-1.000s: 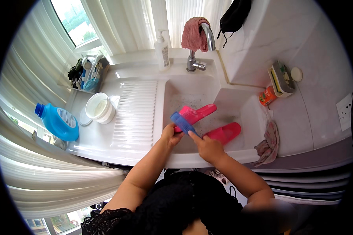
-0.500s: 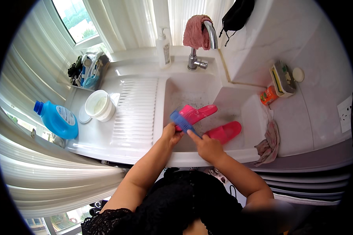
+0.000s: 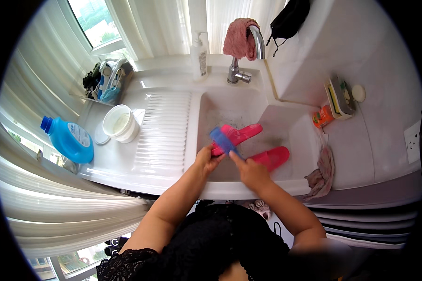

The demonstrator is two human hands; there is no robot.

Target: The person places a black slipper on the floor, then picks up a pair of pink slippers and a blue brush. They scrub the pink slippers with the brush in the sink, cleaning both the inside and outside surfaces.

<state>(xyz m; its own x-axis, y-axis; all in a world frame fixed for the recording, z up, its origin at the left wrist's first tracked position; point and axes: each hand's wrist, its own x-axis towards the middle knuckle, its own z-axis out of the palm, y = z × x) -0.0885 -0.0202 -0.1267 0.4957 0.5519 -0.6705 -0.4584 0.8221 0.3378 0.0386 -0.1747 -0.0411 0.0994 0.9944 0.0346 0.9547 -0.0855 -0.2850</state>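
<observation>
Over the white sink basin [image 3: 227,100], my left hand [image 3: 207,160] grips a bright pink slipper [image 3: 243,134] by its near end. Whitish suds streak the slipper, which points away to the right. My right hand [image 3: 252,174] is closed round the handle of a blue scrubbing brush [image 3: 223,140], its index finger stretched along it. The brush head lies across the slipper's near part, slightly blurred, and its bristles are hidden. A second pink slipper [image 3: 272,158] rests in the basin just beyond my right hand.
A ribbed washboard [image 3: 163,131] adjoins the basin, with a white tub [image 3: 120,123] and a blue detergent bottle [image 3: 69,140] to its left. Behind stand a pump bottle [image 3: 199,58] and a faucet [image 3: 236,72] draped with a pink cloth [image 3: 241,38]. A rag [image 3: 321,173] hangs over the right rim.
The brush and my right hand have shifted slightly to the right along the slipper. My left hand keeps its hold, and the whole view has moved a little.
</observation>
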